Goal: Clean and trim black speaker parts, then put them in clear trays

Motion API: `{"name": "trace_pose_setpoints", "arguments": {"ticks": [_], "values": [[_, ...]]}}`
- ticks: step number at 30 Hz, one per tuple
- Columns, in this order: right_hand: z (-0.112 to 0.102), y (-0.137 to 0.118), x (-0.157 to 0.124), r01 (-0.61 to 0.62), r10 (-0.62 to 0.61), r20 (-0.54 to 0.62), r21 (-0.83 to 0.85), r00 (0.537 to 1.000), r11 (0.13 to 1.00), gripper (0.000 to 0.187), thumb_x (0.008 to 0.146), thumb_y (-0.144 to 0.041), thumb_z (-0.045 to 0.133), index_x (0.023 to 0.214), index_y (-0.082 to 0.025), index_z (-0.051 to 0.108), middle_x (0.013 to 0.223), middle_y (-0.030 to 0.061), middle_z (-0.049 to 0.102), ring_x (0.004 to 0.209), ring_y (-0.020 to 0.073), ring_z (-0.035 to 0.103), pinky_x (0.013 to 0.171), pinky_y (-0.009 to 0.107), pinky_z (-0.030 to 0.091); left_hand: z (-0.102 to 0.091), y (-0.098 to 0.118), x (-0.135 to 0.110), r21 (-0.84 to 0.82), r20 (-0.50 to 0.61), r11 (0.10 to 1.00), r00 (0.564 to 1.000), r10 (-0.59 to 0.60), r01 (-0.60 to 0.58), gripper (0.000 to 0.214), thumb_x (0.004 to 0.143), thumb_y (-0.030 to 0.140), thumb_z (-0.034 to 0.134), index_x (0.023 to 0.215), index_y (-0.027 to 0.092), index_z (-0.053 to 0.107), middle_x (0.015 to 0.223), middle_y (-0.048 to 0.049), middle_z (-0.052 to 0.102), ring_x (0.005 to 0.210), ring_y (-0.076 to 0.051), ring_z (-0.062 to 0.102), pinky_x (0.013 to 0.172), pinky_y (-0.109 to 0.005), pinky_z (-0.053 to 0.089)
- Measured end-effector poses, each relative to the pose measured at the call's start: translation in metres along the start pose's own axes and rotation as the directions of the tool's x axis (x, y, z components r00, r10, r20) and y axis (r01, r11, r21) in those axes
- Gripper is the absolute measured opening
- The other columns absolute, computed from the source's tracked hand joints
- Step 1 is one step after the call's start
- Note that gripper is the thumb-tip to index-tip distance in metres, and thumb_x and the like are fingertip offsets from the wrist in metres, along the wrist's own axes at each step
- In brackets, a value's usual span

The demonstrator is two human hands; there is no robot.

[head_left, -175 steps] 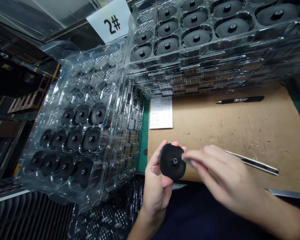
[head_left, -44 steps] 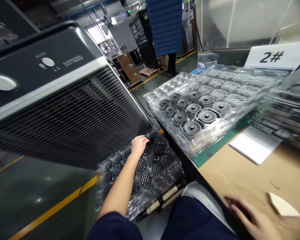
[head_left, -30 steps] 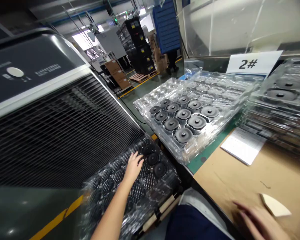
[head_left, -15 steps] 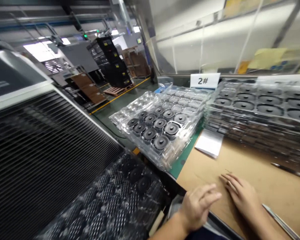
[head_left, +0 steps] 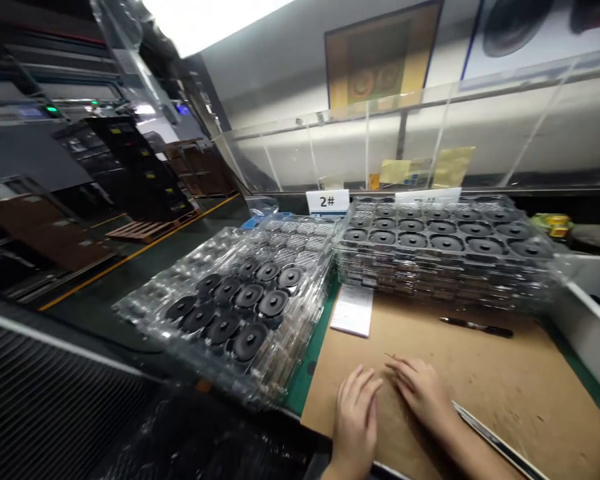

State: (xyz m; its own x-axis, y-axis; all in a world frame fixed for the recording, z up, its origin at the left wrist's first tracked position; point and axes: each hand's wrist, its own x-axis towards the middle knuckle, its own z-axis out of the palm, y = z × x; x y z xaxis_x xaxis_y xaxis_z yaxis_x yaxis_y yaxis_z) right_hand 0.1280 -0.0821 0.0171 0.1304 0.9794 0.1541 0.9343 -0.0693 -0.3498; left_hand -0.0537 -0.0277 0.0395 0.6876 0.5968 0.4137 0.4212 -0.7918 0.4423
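My left hand (head_left: 356, 417) is over the near edge of the brown board (head_left: 485, 380), fingers stretched out and holding nothing I can see. Beside it, my right hand (head_left: 423, 393) rests on the board with its fingers extended. A tiny dark line (head_left: 390, 356), a mark or a thin bit, shows at its fingertips; which of these I cannot tell. Left of the hands stands a stack of clear plastic trays (head_left: 285, 360), its top tray partly filled with round black parts (head_left: 250, 295). A white paper slip (head_left: 353, 310) lies at the board's far left corner.
Behind the board is another stack of clear trays (head_left: 445, 267) with black parts. A black pen (head_left: 477, 327) and a long thin strip (head_left: 495, 440) lie on the board. A white bin (head_left: 593, 327) stands right, a ribbed dark surface (head_left: 55, 400) left. A "2#" sign (head_left: 328, 201) stands behind.
The view has swung to the right, bringing in the white bin and more of the far tray stack. My left hand has come down toward the board, near my right hand.
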Motion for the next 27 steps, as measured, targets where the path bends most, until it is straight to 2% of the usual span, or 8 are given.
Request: {"name": "trace_pose_setpoints", "arguments": {"ticks": [3, 6, 10, 15, 19, 23, 25, 27], "values": [[-0.018, -0.011, 0.013, 0.018, -0.013, 0.130, -0.038, 0.991, 0.999, 0.020, 0.091, -0.024, 0.046, 0.103, -0.018, 0.061, 0.105, 0.0060, 0.062, 0.097, 0.0174, 0.059, 0.082, 0.036, 0.049, 0.017, -0.014, -0.006, 0.074, 0.033, 0.997, 0.999, 0.034, -0.036, 0.036, 0.085, 0.012, 0.046, 0.118, 0.023, 0.057, 0.126, -0.0115, 0.058, 0.117, -0.031, 0.053, 0.087, -0.053, 0.052], [-0.052, -0.018, 0.037, 0.103, -0.083, 0.296, -0.055, 0.952, 0.993, 0.024, 0.089, -0.033, 0.053, 0.101, -0.014, 0.059, 0.101, 0.0055, 0.061, 0.092, 0.0155, 0.059, 0.082, 0.037, 0.049, 0.025, -0.023, -0.007, 0.114, 0.052, 0.989, 0.995, 0.088, -0.094, 0.035, 0.085, 0.013, 0.047, 0.115, 0.025, 0.058, 0.124, -0.0099, 0.060, 0.115, -0.030, 0.055, 0.087, -0.053, 0.052], [-0.124, -0.017, 0.078, 0.213, -0.161, 0.424, -0.078, 0.891, 0.974, 0.027, 0.089, -0.034, 0.052, 0.104, -0.014, 0.058, 0.102, 0.0054, 0.061, 0.091, 0.0155, 0.059, 0.081, 0.036, 0.050, 0.025, -0.031, -0.004, 0.153, 0.047, 0.972, 0.984, 0.172, -0.177, 0.034, 0.083, 0.015, 0.050, 0.115, 0.025, 0.059, 0.121, -0.0098, 0.062, 0.111, -0.029, 0.058, 0.082, -0.049, 0.055], [-0.225, 0.001, 0.112, 0.164, -0.056, 0.404, -0.237, 0.913, 0.957, 0.025, 0.089, -0.034, 0.053, 0.099, -0.013, 0.059, 0.095, 0.0040, 0.062, 0.083, 0.0132, 0.060, 0.075, 0.032, 0.051, 0.028, -0.034, -0.006, 0.204, 0.016, 0.956, 0.977, 0.214, -0.213, 0.033, 0.083, 0.018, 0.051, 0.114, 0.025, 0.059, 0.123, -0.0076, 0.061, 0.112, -0.027, 0.057, 0.084, -0.046, 0.055], [-0.302, 0.041, 0.123, 0.020, 0.071, 0.230, -0.372, 0.971, 0.928, 0.025, 0.088, -0.035, 0.054, 0.091, -0.011, 0.061, 0.080, 0.0010, 0.062, 0.071, 0.0104, 0.060, 0.068, 0.029, 0.051, 0.031, -0.037, -0.008, 0.233, -0.032, 0.949, 0.973, 0.228, -0.215, 0.034, 0.081, 0.016, 0.052, 0.112, 0.026, 0.060, 0.121, -0.0049, 0.063, 0.110, -0.025, 0.059, 0.083, -0.042, 0.056], [-0.382, 0.101, 0.104, -0.240, 0.212, -0.111, -0.403, 0.971, 0.883, 0.029, 0.089, -0.035, 0.050, 0.086, -0.010, 0.064, 0.070, -0.0014, 0.062, 0.055, 0.0048, 0.054, 0.059, 0.023, 0.048, 0.037, -0.041, -0.007, 0.266, -0.093, 0.937, 0.962, 0.257, -0.225, 0.033, 0.078, 0.014, 0.050, 0.106, 0.026, 0.063, 0.116, -0.0036, 0.066, 0.105, -0.025, 0.062, 0.079, -0.039, 0.057], [-0.420, 0.137, 0.079, -0.379, 0.266, -0.333, -0.342, 0.905, 0.860, 0.062, 0.096, -0.037, 0.017, 0.076, -0.005, 0.066, 0.062, -0.0011, 0.059, 0.048, 0.0017, 0.052, 0.054, 0.018, 0.042, 0.042, -0.043, -0.008, 0.288, -0.122, 0.934, 0.959, 0.254, -0.211, 0.033, 0.078, 0.010, 0.048, 0.101, 0.026, 0.065, 0.113, -0.0036, 0.067, 0.103, -0.024, 0.063, 0.078, -0.039, 0.056], [-0.451, 0.174, 0.048, -0.500, 0.272, -0.612, -0.236, 0.742, 0.833, 0.073, 0.096, -0.035, 0.005, 0.069, -0.006, 0.065, 0.062, 0.0012, 0.060, 0.052, 0.0036, 0.056, 0.054, 0.019, 0.042, 0.046, -0.044, -0.009, 0.306, -0.143, 0.932, 0.958, 0.249, -0.197, 0.034, 0.078, 0.008, 0.046, 0.098, 0.027, 0.066, 0.109, -0.0038, 0.069, 0.100, -0.024, 0.064, 0.078, -0.038, 0.055]]}}
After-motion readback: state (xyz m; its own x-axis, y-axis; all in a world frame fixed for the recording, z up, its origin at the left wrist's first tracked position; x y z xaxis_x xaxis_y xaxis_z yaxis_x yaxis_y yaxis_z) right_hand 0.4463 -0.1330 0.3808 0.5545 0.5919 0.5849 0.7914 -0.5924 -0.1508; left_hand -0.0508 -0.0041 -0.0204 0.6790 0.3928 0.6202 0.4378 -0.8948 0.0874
